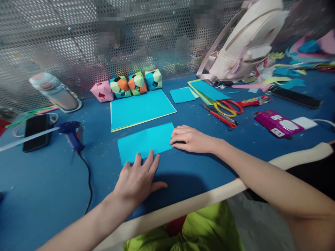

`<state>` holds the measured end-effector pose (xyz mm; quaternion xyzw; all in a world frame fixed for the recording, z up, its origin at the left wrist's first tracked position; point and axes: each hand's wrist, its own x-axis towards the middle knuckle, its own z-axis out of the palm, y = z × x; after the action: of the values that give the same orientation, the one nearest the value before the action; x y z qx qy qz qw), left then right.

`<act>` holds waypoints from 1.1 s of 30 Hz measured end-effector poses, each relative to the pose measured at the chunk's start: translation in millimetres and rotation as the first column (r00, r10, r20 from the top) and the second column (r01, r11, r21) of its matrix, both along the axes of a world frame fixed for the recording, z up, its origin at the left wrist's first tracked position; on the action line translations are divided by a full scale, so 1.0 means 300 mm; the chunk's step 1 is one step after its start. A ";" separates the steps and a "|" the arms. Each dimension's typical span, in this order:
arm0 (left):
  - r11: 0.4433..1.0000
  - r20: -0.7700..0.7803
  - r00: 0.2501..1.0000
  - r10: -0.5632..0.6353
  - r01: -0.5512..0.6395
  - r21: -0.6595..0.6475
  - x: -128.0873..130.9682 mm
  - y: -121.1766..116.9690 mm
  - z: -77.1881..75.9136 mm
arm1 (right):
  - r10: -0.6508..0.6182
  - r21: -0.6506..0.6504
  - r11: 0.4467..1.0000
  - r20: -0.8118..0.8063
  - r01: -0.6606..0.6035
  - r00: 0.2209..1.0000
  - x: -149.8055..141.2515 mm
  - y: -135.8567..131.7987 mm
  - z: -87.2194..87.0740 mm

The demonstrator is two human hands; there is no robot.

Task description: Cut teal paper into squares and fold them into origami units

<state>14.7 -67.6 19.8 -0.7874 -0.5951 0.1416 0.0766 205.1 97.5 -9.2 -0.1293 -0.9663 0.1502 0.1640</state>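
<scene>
A bright blue oblong sheet of paper (146,139) lies on the blue table in front of me; whether it is folded I cannot tell. My left hand (137,177) rests with its fingers spread along the sheet's near edge, thumb stretched to the right. At the sheet's right end, my right hand (190,139) has its fingers bent and close together on the edge, its thumb mostly hidden. Just behind lies a larger stack of blue and pale green paper (142,108).
Folded paper balls (136,83) line the back beside a bottle (54,91). To the left are a glue gun (72,134) and a phone (36,132). On the right lie scissors (230,108), a cutter knife (221,116), a purple power socket (280,123) and a backpack (243,45).
</scene>
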 end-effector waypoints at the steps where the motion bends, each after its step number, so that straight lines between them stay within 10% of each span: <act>1: 1.000 -0.001 1.000 0.000 0.000 0.004 -0.002 0.003 0.000 | -0.003 -0.004 1.000 0.005 0.003 1.000 0.001 0.002 0.000; 13: 0.998 -0.010 1.000 0.002 -0.001 0.060 -0.001 0.015 -0.004 | -0.046 0.037 0.998 -0.063 0.048 0.997 -0.006 -0.011 -0.003; 19: 0.998 0.022 0.999 0.027 -0.028 0.058 0.010 0.003 -0.017 | 0.187 -0.263 0.951 0.080 -0.160 0.979 -0.111 -0.139 0.027; 23: 0.998 0.017 0.999 0.032 -0.032 0.044 0.006 0.007 -0.014 | 0.219 -0.288 0.947 0.256 -0.142 0.941 -0.148 -0.076 0.013; 30: 0.998 0.047 0.998 0.037 -0.040 0.055 0.010 0.006 -0.016 | -0.086 -0.133 0.982 0.329 0.137 0.940 -0.086 0.059 -0.006; 33: 0.998 0.063 0.997 0.043 -0.046 0.051 0.014 0.006 -0.017 | 0.085 -0.197 0.980 0.265 -0.032 0.961 -0.124 -0.006 0.019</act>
<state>19.0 -65.9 14.6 -0.7757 -0.6180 0.1030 0.0758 167.8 95.8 -3.6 -0.1350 -0.9642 0.2277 0.0120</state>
